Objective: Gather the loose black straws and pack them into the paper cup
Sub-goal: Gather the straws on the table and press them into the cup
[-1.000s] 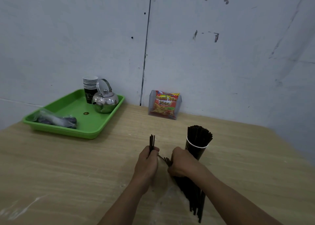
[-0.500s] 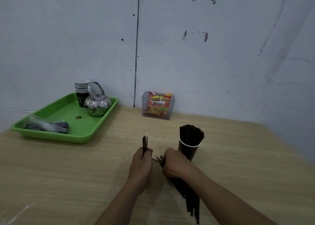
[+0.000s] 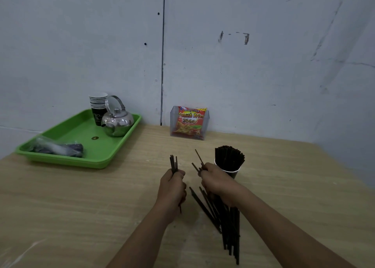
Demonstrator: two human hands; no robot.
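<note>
My left hand (image 3: pixel 172 184) is closed in a fist round a small upright bundle of black straws (image 3: pixel 174 163), their tips standing above my knuckles. My right hand (image 3: pixel 216 181) rests on the fan of loose straws (image 3: pixel 227 223) lying on the wooden table (image 3: pixel 81 206); its fingers are curled shut, pinching one or two straws whose ends poke up past the thumb — how many, I cannot tell. The paper cup (image 3: pixel 233 172) stands just behind the right hand, already crammed with straws (image 3: pixel 229 157).

The step in hand, as I judge it, is gathering: passing single straws from the pile into the left-hand bundle. To do it well, I should keep the bundle's ends level, tapping them on the table if needed, and add a few at a time — a full cup admits a tidy bunch more readily than a splayed one. I must steady the cup on insertion, since it looks top-heavy.
</note>
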